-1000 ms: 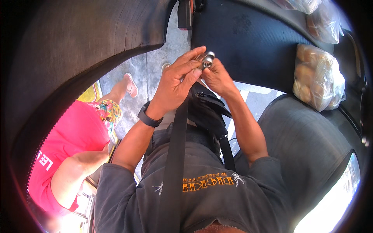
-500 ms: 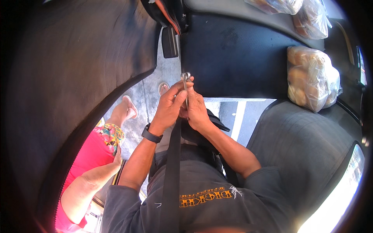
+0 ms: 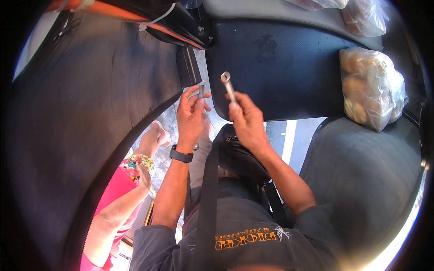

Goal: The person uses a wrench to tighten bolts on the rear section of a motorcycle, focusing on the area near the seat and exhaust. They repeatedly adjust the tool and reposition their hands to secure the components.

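My right hand (image 3: 248,124) is closed round the lower part of a silver wrench (image 3: 229,86), whose ringed head points up and away over the black padded seat. The wrench is slightly blurred. To its left, my left hand (image 3: 191,117) pinches a slim silver metal piece (image 3: 202,89) between thumb and fingers. Most of that piece is hidden by the fingers, so its exact kind cannot be made out. The two hands are apart, at about the same height. A dark watch (image 3: 181,154) is on my left wrist.
Black padded seat (image 3: 280,67) lies ahead. A clear bag of round brownish items (image 3: 373,88) rests at its right, with more bags behind. A big dark padded panel (image 3: 113,90) fills the left. Another person's arm (image 3: 120,210) is at lower left. A black bag (image 3: 239,153) hangs at my waist.
My hands, together before, have separated. The right hand has moved right with the wrench, and the left stays left with the slim metal piece. The view has shifted slightly.
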{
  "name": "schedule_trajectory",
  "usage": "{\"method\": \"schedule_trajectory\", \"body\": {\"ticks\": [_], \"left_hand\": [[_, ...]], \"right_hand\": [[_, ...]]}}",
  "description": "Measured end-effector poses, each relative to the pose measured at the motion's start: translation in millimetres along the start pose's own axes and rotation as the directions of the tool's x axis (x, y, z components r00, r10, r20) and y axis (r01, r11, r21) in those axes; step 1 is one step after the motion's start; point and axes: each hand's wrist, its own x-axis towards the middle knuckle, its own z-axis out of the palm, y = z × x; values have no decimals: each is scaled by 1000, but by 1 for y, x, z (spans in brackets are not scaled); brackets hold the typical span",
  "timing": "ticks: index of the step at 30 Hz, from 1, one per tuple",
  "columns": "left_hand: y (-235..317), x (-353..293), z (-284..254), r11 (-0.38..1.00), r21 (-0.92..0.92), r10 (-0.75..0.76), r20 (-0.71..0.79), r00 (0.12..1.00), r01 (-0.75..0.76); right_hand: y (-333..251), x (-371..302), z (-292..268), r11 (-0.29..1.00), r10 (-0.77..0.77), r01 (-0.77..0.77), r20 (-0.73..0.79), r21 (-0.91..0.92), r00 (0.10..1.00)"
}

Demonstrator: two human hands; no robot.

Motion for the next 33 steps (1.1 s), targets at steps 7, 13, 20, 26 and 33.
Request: {"method": "schedule_trajectory", "body": {"ticks": [7,13,20,26,33], "left_hand": [[3,5,-7,997,66,26,-22,999,-25],[1,10,-12,991,130,-22,65,998,13],[7,19,-11,991,107,-81,34,996,77],[41,6,37,981,-106,-153,104,983,164],[50,36,78,958,-281,-37,79,996,58]], "right_hand": [[-27,80,-34,672,-701,601,-109,-434,705],[-53,76,-50,925,-345,361,-139,115,928],[-26,69,-34,887,-324,366,-185,283,928],[10,23,-11,984,27,-26,-6,174,1000],[26,4,7,990,-57,70,-103,120,993]]}}
